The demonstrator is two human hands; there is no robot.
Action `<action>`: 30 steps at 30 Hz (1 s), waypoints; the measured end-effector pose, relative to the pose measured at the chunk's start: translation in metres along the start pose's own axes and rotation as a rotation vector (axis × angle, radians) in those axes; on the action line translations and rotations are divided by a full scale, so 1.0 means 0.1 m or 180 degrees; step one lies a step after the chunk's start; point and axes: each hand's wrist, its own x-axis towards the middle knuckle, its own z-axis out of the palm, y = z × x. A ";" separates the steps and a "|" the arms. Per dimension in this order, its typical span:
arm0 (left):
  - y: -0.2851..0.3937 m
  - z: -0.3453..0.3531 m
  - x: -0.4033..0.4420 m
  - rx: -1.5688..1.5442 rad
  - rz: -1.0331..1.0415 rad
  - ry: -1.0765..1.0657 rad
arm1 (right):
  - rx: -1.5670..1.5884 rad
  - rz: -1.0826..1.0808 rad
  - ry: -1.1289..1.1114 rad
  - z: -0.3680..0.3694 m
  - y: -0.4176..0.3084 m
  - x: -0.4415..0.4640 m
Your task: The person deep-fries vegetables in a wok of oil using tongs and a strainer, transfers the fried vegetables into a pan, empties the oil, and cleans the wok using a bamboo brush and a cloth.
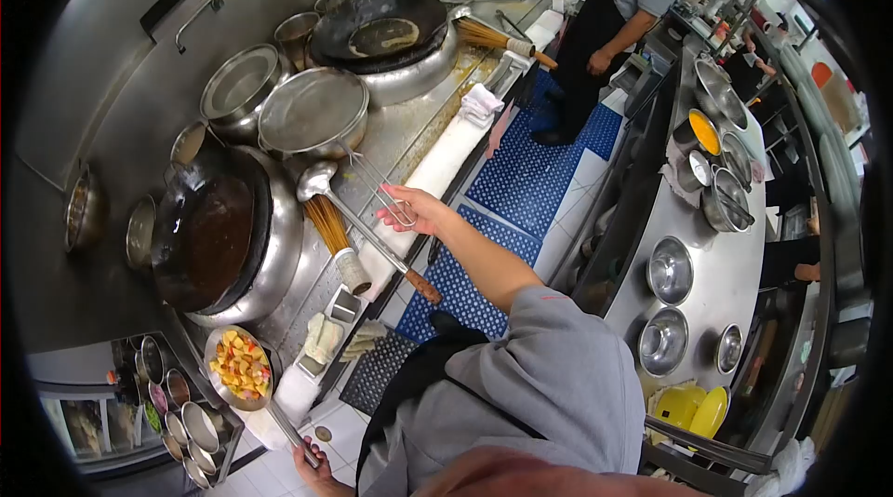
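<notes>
My right hand is closed on the wire handle of a round mesh strainer, which lies over a pot beside the back wok. At the bottom, my left hand grips the handle of a ladle filled with diced yellow and red pieces. That ladle is left of the folded cloths, below the near wok, which has dark liquid in it. Between the strainer and the near wok, a long-handled empty ladle rests across a bamboo brush.
A second wok sits on the farther burner. Another person in a dark apron stands at the far end of the range. Steel bowls stand on the counter at right. Small containers line the lower left.
</notes>
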 end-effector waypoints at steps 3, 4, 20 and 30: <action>-0.02 -0.27 0.14 0.0072 -0.0347 -0.0032 | 0.0379 0.0035 -0.0007 -0.13 0.26 -0.01; -0.06 -0.30 0.11 0.0010 -0.0188 0.0307 | 0.0609 0.0020 -0.0062 -0.21 0.34 0.03; 0.12 0.21 -0.03 -0.0294 -0.0123 -0.0681 | 0.0182 -0.0428 0.1526 -0.23 1.06 -0.74; 0.09 0.33 -0.04 -0.0332 -0.0046 -0.0480 | -0.0286 -0.0438 0.2155 -0.35 1.67 -1.55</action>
